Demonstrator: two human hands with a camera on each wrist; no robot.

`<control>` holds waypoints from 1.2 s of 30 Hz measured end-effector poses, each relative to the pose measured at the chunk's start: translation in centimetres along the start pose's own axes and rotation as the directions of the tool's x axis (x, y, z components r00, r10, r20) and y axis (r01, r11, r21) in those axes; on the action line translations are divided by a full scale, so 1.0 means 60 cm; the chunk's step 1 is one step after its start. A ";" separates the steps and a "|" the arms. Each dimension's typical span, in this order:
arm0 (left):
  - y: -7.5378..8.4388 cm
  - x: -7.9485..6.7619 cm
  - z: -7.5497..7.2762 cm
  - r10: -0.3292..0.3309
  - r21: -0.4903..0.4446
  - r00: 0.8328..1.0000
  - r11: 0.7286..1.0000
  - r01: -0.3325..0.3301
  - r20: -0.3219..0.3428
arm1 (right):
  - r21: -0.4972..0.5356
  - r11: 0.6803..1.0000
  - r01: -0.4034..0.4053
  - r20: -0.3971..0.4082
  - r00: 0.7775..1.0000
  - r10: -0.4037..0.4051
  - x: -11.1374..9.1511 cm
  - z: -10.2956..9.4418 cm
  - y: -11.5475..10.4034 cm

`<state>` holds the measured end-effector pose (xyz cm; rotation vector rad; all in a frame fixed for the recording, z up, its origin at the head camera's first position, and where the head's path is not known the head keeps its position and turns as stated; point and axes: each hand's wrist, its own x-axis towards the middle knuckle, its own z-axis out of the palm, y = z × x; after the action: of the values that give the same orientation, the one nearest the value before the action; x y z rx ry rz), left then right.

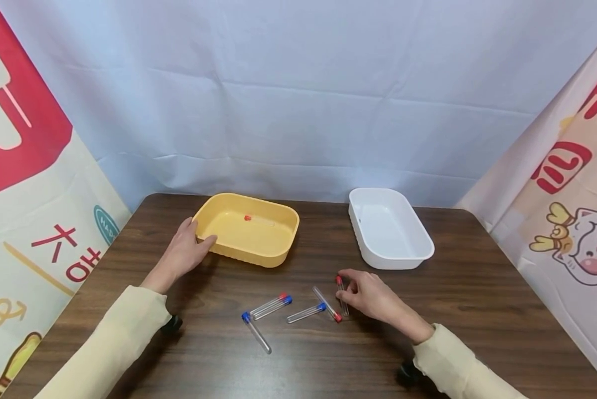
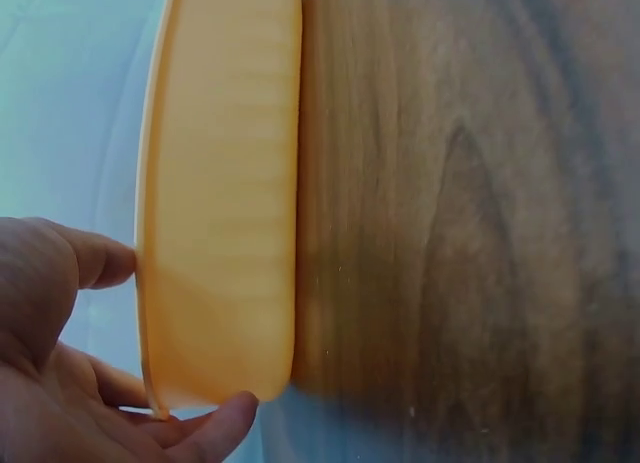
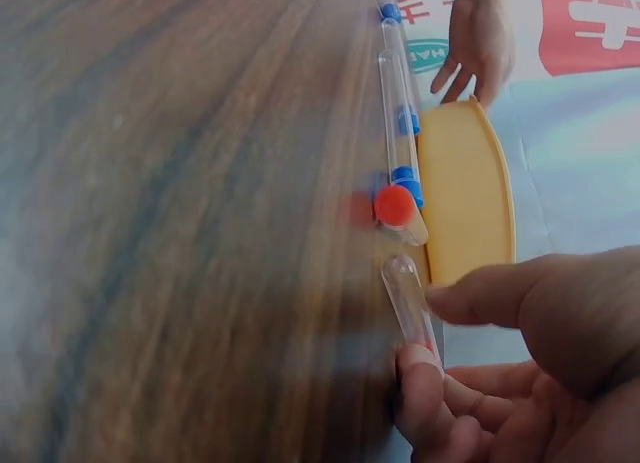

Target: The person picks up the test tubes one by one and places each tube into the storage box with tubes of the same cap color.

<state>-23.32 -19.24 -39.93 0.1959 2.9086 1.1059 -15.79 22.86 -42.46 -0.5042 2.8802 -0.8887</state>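
Note:
My left hand (image 1: 183, 252) holds the near left corner of a yellow plastic basket (image 1: 251, 259), thumb and fingers about its rim and side. Inside the basket lies a clear test tube with a red cap (image 1: 247, 218). Over the table, my right hand (image 1: 375, 293) has its thumb and fingertips on another red-capped test tube (image 1: 343, 299), the index finger at the cap. In the right wrist view, the tube's rounded clear end (image 3: 402, 273) shows beside the thumb. Just left of it, a red-capped tube (image 1: 327, 303) lies slanted near a blue-capped one (image 1: 303, 314).
Farther left on the dark wooden table (image 1: 204, 354) lie a blue-capped tube (image 1: 257, 334) and a side-by-side pair of tubes (image 1: 270, 307), one red-capped and one blue-capped. A white plastic basket (image 1: 390, 263) stands at the back right. Behind the table hangs a pale cloth (image 1: 298, 122).

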 end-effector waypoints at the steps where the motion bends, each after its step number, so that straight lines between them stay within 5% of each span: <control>1: 0.001 -0.004 0.001 0.007 0.000 1.000 1.000 -0.007 -0.010 | 0.002 1.000 0.012 0.005 1.000 -0.012 -0.001 -0.001 0.001; 7: 0.003 -0.023 0.005 0.033 0.012 0.998 0.999 -0.032 -0.051 | -0.010 0.996 0.084 0.048 0.995 -0.084 -0.002 -0.014 0.012; 13: 0.009 -0.041 0.008 -0.007 0.048 0.998 0.999 0.010 -0.058 | 0.024 0.984 0.174 0.103 0.979 -0.176 -0.010 -0.026 0.021; 25: 0.009 -0.058 0.011 -0.017 0.075 0.996 0.997 0.023 -0.090 | 0.016 0.986 0.168 0.203 0.965 -0.167 -0.008 -0.035 0.029; 36: 0.003 -0.051 0.004 0.021 0.038 0.997 0.999 -0.018 -0.072 | -0.028 0.988 0.151 0.207 0.968 -0.142 -0.002 -0.034 0.030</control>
<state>-20.25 -19.32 -40.08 0.1892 2.9988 1.0848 -16.57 25.40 -41.79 -0.7731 2.7084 -0.7440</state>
